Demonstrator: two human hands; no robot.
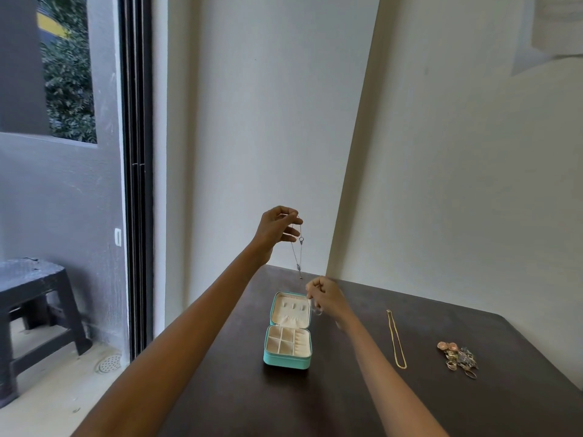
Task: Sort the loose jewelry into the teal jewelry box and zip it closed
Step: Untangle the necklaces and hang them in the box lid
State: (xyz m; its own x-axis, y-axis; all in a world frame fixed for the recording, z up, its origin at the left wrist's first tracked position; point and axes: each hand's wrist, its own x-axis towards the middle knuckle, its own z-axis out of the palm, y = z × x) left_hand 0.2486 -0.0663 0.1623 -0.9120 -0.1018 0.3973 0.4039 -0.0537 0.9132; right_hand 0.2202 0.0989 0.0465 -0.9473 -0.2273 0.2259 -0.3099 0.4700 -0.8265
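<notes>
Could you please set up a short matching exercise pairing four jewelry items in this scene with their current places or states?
Things:
1. thin silver chain necklace
2. open teal jewelry box
3. long gold chain necklace
4. mixed pile of small rings and earrings

Places or states:
A. heaped at the table's right side
B. dangling from the left hand
C. stretched out flat on the table
D. compartments empty

Pairs: 1-B, 2-D, 3-C, 4-A

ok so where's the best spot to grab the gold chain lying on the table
Probably at its far end, near the clasp. The gold chain lies flat and nearly straight on the dark table, right of the teal jewelry box. Pinch from above with the right hand; lifted there, it should hang untangled.
</notes>
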